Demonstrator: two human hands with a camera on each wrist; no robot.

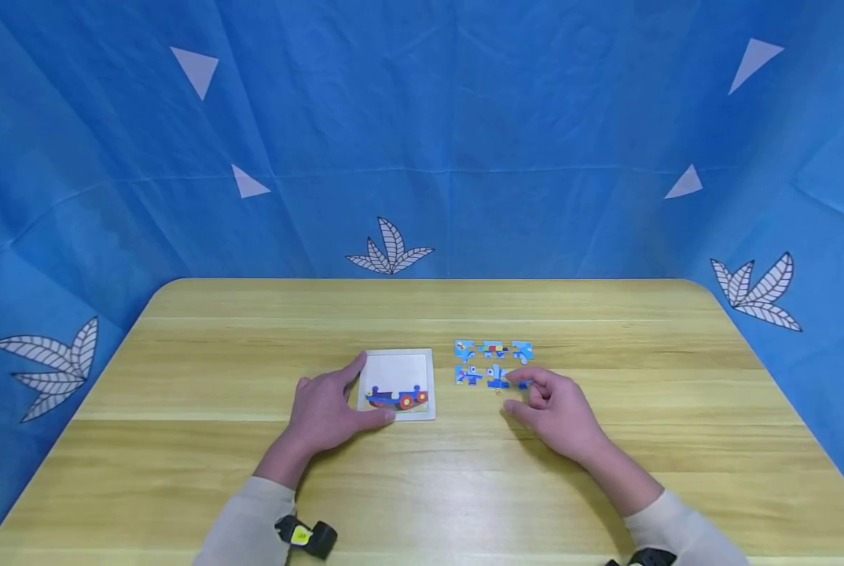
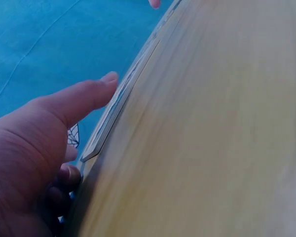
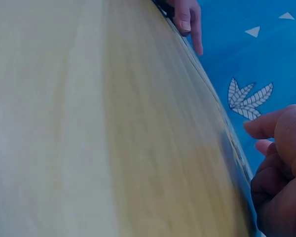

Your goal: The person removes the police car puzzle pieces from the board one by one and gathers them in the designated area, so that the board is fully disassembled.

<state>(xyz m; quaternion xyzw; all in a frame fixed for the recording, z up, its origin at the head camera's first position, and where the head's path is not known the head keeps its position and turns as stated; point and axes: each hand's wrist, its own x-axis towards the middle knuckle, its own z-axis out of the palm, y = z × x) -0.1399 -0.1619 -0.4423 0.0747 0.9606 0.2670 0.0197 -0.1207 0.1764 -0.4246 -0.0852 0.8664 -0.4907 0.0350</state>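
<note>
Our left hand [image 1: 326,413] lay spread, steadying the tray [image 1: 397,362] at its left edge. Our right hand [image 1: 556,409], fingers loosely curled, touched the loose pieces [image 1: 493,363] beside it, covering one. Table [image 1: 252,472] around.

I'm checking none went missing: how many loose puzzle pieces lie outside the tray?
6 visible. The loose puzzle pieces lie right of the tray in two rows: three behind, three in front. The right hand partly covers the front-right one, so more may be hidden.
</note>
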